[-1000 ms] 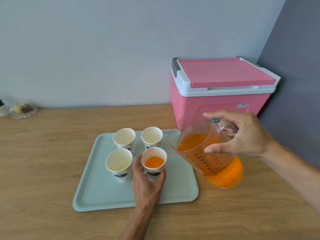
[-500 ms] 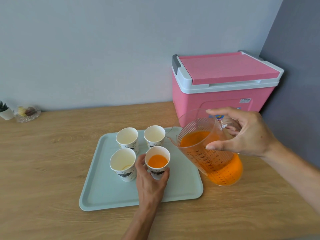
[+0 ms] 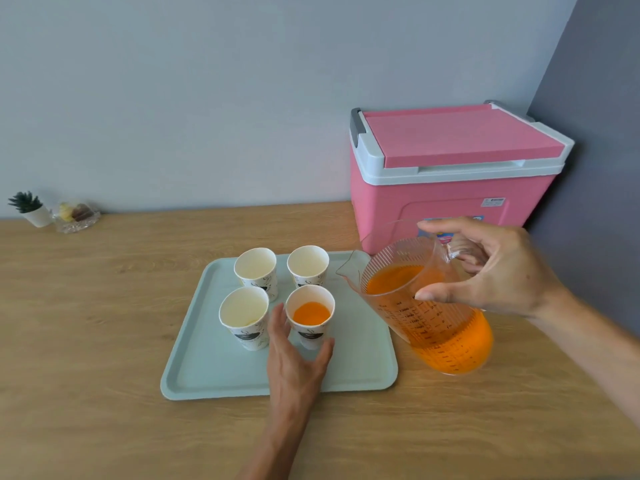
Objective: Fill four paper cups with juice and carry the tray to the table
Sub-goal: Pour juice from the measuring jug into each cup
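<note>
Fingers of the left hand (image 3: 294, 365) have loosened since half a second ago: then they wrapped the juice-filled white paper cup (image 3: 310, 318), now thumb and forefinger spread open on either side of its base, barely touching it if at all. The right hand (image 3: 498, 271) keeps its closed grip on the handle of the clear plastic measuring jug (image 3: 429, 306), tilted with its spout toward the cups much as before, held above the wooden desk (image 3: 86, 323) just right of the tray. Orange juice fills about half the jug. The filled cup stands front right on the pale green plastic tray (image 3: 214, 379); three other paper cups (image 3: 256, 271) beside and behind it hold no juice.
</note>
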